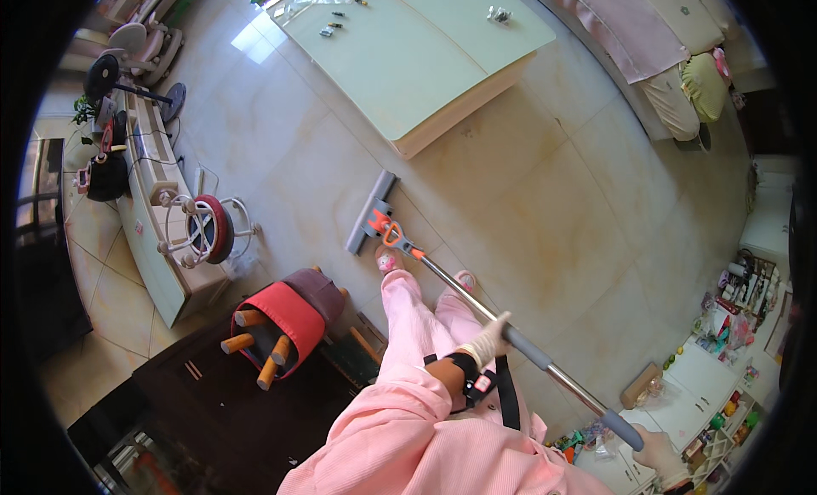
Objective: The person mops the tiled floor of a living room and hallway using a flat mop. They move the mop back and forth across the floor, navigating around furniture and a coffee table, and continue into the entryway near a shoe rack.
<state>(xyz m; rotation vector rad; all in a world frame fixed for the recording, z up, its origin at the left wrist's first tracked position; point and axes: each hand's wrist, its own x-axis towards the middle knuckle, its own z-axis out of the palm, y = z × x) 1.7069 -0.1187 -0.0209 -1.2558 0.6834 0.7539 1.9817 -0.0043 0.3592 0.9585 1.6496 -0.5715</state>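
Note:
A sponge mop with a metal pole (463, 289) slants across the floor in front of me. Its wide grey head (372, 211) rests on the tiles just beyond my pink slipper (387, 260), with an orange lever (395, 234) above the head. My left hand (490, 342), in a pale glove, is closed around the pole at the upper end of the middle grey grip (526, 347). At the pole's top end, my right hand (656, 455), also gloved, is against the grey end grip (622, 429); its fingers are partly hidden.
Ahead stands a low pale-green table (408, 54) with batteries (327, 31) on it. A red stool (281, 322) lies upturned at left, near a wheeled stool (210, 230) and a fan (172, 101). A sofa (664, 105) lines the far right; white cabinets (696, 380) stand at right.

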